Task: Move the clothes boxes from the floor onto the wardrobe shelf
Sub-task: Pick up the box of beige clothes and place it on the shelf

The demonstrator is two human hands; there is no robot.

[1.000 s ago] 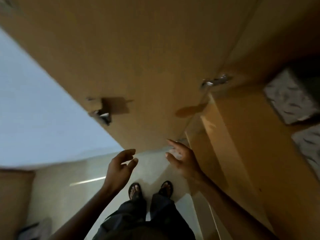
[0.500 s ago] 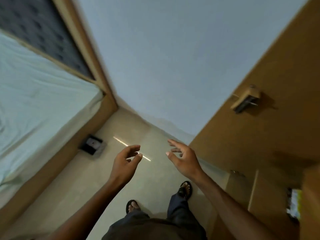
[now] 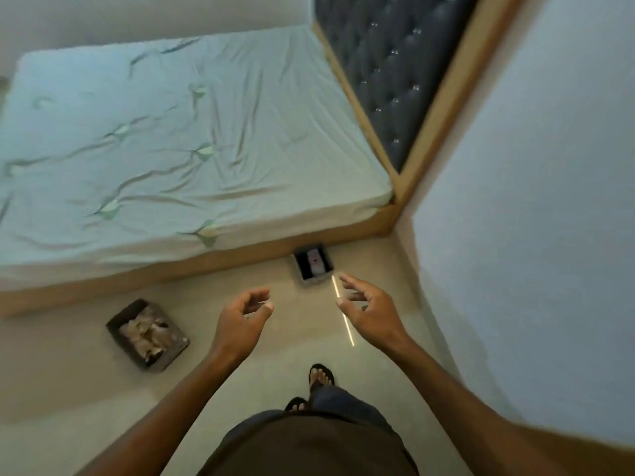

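- You have turned away from the wardrobe: a second ago its brown panels and shelf filled the view; now you face the bed (image 3: 192, 139) and the floor (image 3: 62, 389), wardrobe out of sight.
- My read: one delivery looks done and you are heading back for the next pick-up.
- Left hand (image 3: 242, 319): loosely curled, nothing in it, raised in front of you as it was a second ago.
- Right hand (image 3: 369, 309): fingers spread, released, nothing in it, likewise unchanged.
- Count, boxes on the floor: two.
- Near box (image 3: 147, 334): dark, open-topped, pale crumpled cloth inside, to your left, just off the bed's side.
- Far box (image 3: 313, 265): smaller in view, dark, against the bed frame near the corner, beyond your right hand; contents too small to tell.
- Count, hands free: two. Both boxes well apart from each other; neither touched.
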